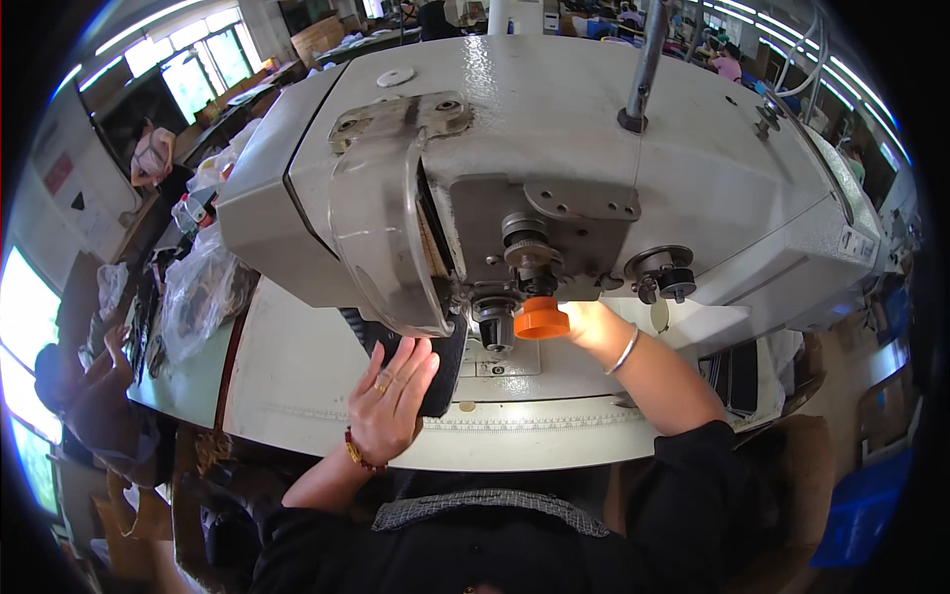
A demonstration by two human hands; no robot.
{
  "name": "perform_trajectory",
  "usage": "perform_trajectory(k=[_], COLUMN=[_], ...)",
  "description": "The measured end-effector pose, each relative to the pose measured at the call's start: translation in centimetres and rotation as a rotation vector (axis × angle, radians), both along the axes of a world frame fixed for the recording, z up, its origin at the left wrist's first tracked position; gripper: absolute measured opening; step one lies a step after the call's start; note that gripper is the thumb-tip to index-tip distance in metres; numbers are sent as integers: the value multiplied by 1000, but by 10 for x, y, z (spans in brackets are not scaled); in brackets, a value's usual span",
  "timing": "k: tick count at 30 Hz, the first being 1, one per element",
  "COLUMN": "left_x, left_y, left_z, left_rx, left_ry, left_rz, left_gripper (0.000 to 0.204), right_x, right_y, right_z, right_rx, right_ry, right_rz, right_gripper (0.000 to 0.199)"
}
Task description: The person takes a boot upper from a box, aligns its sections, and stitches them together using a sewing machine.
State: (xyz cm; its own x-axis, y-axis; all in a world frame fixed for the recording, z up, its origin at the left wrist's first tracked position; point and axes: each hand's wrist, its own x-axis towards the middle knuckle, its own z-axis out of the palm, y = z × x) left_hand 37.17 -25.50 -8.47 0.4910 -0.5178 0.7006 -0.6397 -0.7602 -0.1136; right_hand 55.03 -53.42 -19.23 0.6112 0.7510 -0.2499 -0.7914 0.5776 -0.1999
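A large pale-grey sewing machine (554, 109) fills the middle of the view. My left hand (389, 404), fingers stretched and close to flat, rests on a black flat piece of material (447, 376) left of the needle area. The piece runs back under the clear plastic guard (381, 238). Under the machine's arm reaches my right hand (591, 325), its fingers hidden behind the orange ring-shaped part (541, 319) and the machine head. Whether it holds anything does not show.
A printed ruler scale (534, 424) runs along the table's front edge. Clear plastic bags (203, 292) lie on the left side table. Dark stacked pieces (734, 381) sit at the right. Another person (89, 411) works at far left; a blue bin (863, 510) stands lower right.
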Motion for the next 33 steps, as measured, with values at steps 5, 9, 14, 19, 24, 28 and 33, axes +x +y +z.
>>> perform_trajectory(k=[5, 9, 14, 19, 24, 28, 33], left_x=[-8, -5, -8, -11, -7, 1, 10], left_y=[-4, -7, -9, -11, -4, 9, 23], left_z=[-9, -1, -2, -3, -6, -9, -12], left_rx=[-49, -74, -84, -77, -116, -151, -145], left_ry=[-10, 17, -3, 8, 36, 69, 98], left_rz=[57, 46, 33, 38, -3, -67, -132], left_gripper=[31, 33, 32, 31, 31, 33, 32], right_x=[-10, -26, -38, -47, -64, -65, -47], right_y=[36, 32, 41, 36, 28, 28, 13], right_z=[28, 54, 75, 94, 106, 113, 67], right_rx=[-16, 140, -189, -511, -842, -1046, 433], right_ry=[145, 562, 111, -336, -786, -1070, 291], right_rz=[12, -180, -136, -73, 43, 152, 85], right_gripper=[56, 56, 52, 49, 45, 44, 38])
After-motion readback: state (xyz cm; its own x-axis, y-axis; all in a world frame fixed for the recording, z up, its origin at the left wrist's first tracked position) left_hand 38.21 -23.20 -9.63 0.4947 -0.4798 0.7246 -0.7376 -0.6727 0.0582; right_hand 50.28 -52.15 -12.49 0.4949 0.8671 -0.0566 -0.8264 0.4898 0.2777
